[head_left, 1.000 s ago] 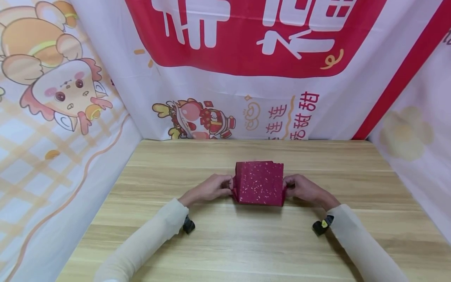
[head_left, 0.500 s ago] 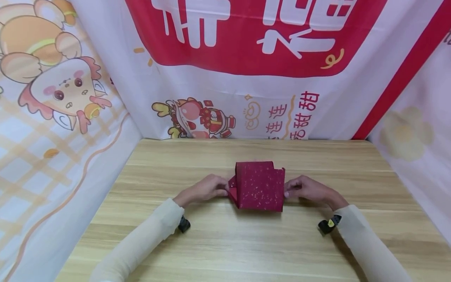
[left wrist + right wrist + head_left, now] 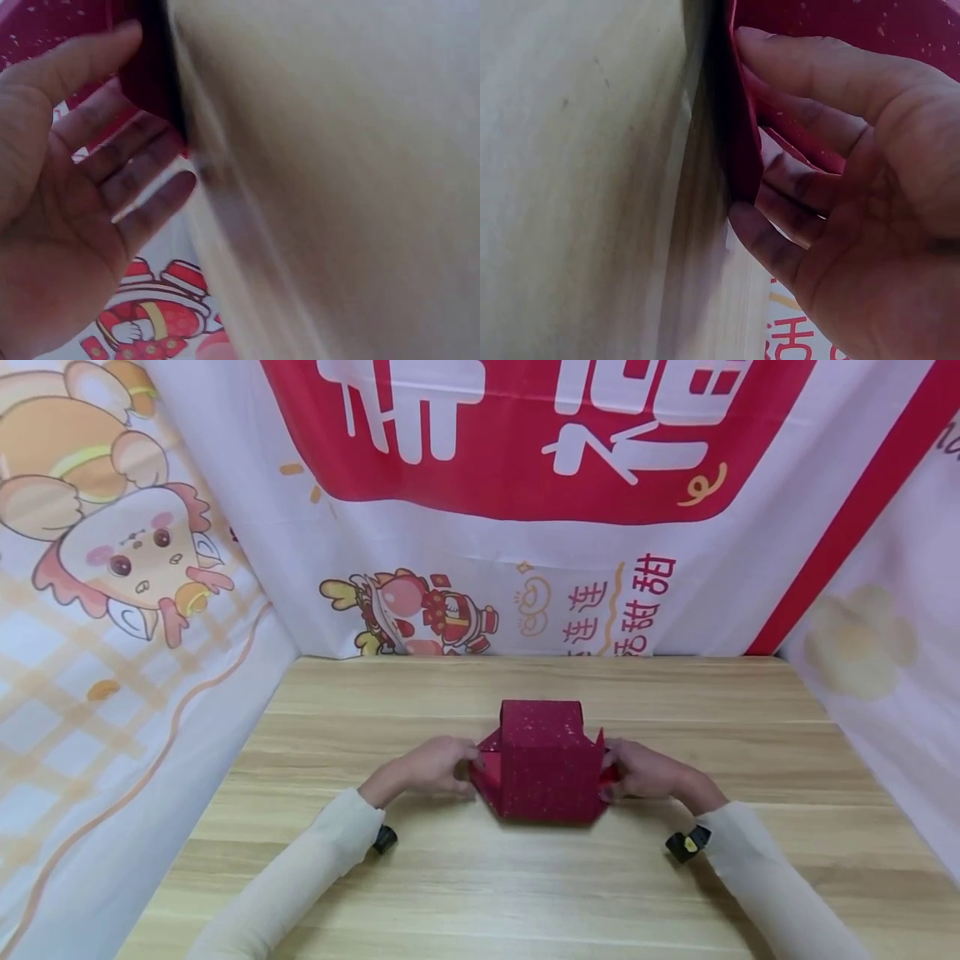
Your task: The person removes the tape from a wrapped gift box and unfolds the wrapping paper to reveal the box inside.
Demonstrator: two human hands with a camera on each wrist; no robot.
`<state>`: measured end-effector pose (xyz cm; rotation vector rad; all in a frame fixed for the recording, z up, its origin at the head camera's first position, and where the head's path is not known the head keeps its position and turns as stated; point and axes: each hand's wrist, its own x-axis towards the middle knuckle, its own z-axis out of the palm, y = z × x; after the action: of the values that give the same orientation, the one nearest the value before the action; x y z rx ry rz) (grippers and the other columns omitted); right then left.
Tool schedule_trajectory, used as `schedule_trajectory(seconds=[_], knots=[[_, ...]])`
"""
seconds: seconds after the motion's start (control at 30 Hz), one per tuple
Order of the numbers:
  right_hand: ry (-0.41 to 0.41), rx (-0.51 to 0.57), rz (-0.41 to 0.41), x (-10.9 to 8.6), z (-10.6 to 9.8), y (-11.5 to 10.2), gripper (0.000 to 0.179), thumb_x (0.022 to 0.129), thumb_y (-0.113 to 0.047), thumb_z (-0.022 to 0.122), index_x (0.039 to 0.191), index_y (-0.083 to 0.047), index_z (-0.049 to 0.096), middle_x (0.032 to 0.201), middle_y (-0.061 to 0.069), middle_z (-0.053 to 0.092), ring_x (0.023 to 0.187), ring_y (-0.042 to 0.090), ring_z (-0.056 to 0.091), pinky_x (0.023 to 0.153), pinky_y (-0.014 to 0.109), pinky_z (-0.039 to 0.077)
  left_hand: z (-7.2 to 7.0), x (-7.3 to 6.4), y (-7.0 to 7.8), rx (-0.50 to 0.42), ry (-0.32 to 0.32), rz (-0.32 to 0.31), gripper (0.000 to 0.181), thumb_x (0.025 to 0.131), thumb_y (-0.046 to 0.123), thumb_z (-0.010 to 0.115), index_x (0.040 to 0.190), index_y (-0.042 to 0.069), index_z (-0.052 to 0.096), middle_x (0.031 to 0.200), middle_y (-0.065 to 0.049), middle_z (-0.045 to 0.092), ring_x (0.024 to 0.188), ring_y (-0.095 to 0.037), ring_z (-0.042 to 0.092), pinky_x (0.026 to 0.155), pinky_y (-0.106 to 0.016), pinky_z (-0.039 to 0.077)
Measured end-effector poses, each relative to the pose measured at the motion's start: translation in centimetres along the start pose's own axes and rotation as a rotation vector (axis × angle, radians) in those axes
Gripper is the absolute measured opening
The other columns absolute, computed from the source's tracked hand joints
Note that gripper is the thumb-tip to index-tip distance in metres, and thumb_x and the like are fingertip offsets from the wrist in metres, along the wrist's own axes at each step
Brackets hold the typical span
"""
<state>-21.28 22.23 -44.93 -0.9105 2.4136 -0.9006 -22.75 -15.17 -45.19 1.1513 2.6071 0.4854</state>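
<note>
A dark red cardboard box with pale flecks sits on the wooden table, its side flaps sticking out at both ends. At the left end, my left hand has its fingers at a flap; in the left wrist view the fingers are loosely extended against the red card, thumb apart from them. My right hand holds the flap at the right end. The right wrist view shows the thumb at the edge of this flap, with fingers bent behind it. The inside of the box is hidden.
The wooden table reaches back to a white printed cloth hung upright behind it. More cloth hangs along the left and right sides. A black wrist camera sits on the right wrist.
The box has tipped toward me, so its plain-looking front and fleckled top now show separately. Both side flaps stand further out. The left hand has shifted slightly left, and its fingers have loosened.
</note>
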Motion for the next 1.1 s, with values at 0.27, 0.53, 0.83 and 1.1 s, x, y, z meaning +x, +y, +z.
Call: schedule_trajectory(seconds=[0.27, 0.53, 0.83, 1.1], knots=[[0.003, 0.037, -0.031, 0.3, 0.5, -0.2, 0.024, 0.075, -0.017, 0.085, 0.093, -0.029, 0.076, 0.115, -0.003, 0.063, 0.109, 0.019, 0.051, 0.101, 0.045, 0.042, 1.2, -0.1, 2.0, 0.147, 0.044, 0.032, 0.045, 0.075, 0.046, 0.083, 0.107, 0.016, 0.073, 0.101, 0.005, 0.070, 0.094, -0.011, 0.059, 0.089, -0.029, 0.050], [0.075, -0.120, -0.011, 0.1, 1.2, -0.4, 0.030, 0.075, -0.013, 0.084, 0.095, -0.030, 0.071, 0.093, -0.012, 0.064, 0.090, 0.013, 0.055, 0.082, 0.032, 0.048, 1.4, 0.4, 3.2, 0.092, -0.010, -0.045, 0.038, 0.074, 0.029, 0.087, 0.105, 0.016, 0.068, 0.091, 0.006, 0.070, 0.079, -0.006, 0.061, 0.075, -0.023, 0.053], [-0.054, 0.052, 0.020, -0.4, 1.2, -0.1, 0.029, 0.079, 0.001, 0.077, 0.100, -0.017, 0.068, 0.092, -0.001, 0.061, 0.085, 0.016, 0.055, 0.070, 0.022, 0.052, 1.2, 0.7, 2.5, 0.094, -0.072, 0.038, 0.026, 0.081, 0.025, 0.081, 0.074, 0.020, 0.056, 0.067, 0.012, 0.045, 0.067, -0.004, 0.041, 0.063, -0.020, 0.034], [0.050, 0.176, -0.098, -0.3, 1.1, 1.3, 0.020, 0.085, 0.001, 0.072, 0.088, -0.019, 0.069, 0.109, 0.007, 0.066, 0.103, 0.024, 0.059, 0.081, 0.025, 0.058, 1.1, 0.5, 1.3, 0.211, 0.109, 0.091, 0.018, 0.083, 0.009, 0.076, 0.077, 0.020, 0.062, 0.079, 0.007, 0.059, 0.077, -0.009, 0.053, 0.070, -0.023, 0.049]])
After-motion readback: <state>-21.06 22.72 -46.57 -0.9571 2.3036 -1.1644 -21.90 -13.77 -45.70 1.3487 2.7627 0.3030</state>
